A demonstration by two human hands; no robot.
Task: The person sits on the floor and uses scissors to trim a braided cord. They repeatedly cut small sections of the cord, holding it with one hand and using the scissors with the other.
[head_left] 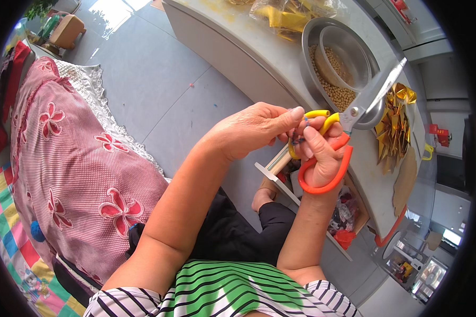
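Note:
My right hand (321, 152) holds a pair of scissors (354, 111) with one yellow and one red plastic-coated handle; the red loop hangs round the hand near the wrist. The steel blades point up and to the right, slightly apart. My left hand (258, 126) meets the right one at the fingertips and pinches a small blue and dark strand (297, 139), which runs between the fingers of both hands. Its exact kind is too small to tell. Part of the yellow handle is behind the fingers.
A steel bowl (308, 35) of beans with a plastic bowl (371, 71) inside stands on the counter (261, 43). Gold foil pieces (396, 126) lie beyond. An open drawer (361, 206) holds plastic bags. A pink flowered cover (79, 158) is at left.

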